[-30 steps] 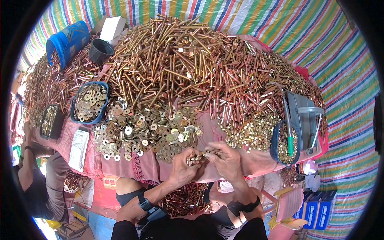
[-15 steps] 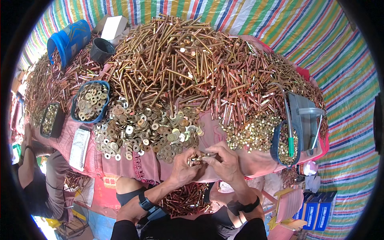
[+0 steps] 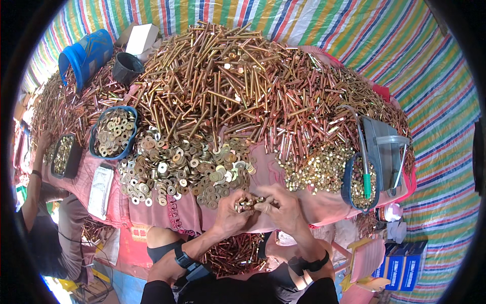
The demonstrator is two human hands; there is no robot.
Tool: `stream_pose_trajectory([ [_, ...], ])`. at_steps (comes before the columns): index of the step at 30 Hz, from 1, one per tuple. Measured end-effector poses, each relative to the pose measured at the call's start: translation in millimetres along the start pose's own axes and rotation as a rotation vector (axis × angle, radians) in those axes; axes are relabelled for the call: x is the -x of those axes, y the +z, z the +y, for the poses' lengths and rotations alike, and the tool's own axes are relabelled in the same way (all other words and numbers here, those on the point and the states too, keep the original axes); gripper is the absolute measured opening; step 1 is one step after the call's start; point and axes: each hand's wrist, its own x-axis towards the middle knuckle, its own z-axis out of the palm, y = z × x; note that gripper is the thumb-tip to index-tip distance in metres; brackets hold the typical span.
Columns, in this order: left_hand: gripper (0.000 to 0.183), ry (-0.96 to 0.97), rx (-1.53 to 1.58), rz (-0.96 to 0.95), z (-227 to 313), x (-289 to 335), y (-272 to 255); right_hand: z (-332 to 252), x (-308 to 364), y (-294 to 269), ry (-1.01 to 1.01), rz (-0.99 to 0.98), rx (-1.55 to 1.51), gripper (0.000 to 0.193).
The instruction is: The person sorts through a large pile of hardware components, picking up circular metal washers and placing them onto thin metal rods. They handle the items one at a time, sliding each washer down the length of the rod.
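Note:
My left hand is cupped at the table's near edge, its fingers curled round several small gold-coloured nuts. Beside it, my right hand has its thumb and forefinger pinched at the nuts' right end; the fingers hide what exactly lies between them. A spread of flat round washers lies to the left of my hands. On the right a heap of loose gold nuts rests on the pink cloth. Beyond both rises a large pile of long coppery bolts.
Left stand a blue tub of washers, a dark tub of nuts and a foil-like tray. At right are a nut-filled tub and grey bin. A co-worker's arm reaches in at far left. More bolts lie below.
My right hand's fingers have shifted slightly against the nuts, while my left hand stays nearly in place. The co-worker's arm at far left has reached farther up toward the bolts.

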Motion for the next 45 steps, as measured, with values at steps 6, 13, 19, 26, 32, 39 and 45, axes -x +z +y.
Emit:
stream_pose_trajectory([
  [6,0.021,0.028,-0.001,-0.013,-1,0,-2,3,-4,-2,-0.168,0.014,-0.086,0.031],
  [13,0.021,0.067,0.07,-0.056,-6,1,-1,-2,0,-6,-0.061,-0.064,0.002,0.032],
  [19,0.021,0.073,-0.023,-0.055,-4,1,-4,8,-4,-3,-0.227,-0.056,0.02,0.027],
  [26,0.022,-0.011,0.355,0.175,5,-8,0,21,-11,-29,0.522,-0.352,-0.306,0.016],
  [32,0.02,0.089,-0.003,0.121,9,0,-6,50,-34,-12,0.337,-0.056,0.079,0.015],
  [39,0.025,0.266,-0.186,0.056,8,5,-4,68,-83,6,-0.093,0.118,0.348,0.019],
  [45,0.037,0.162,0.047,0.023,-2,12,-3,72,-96,13,0.004,-0.04,0.572,0.026],
])
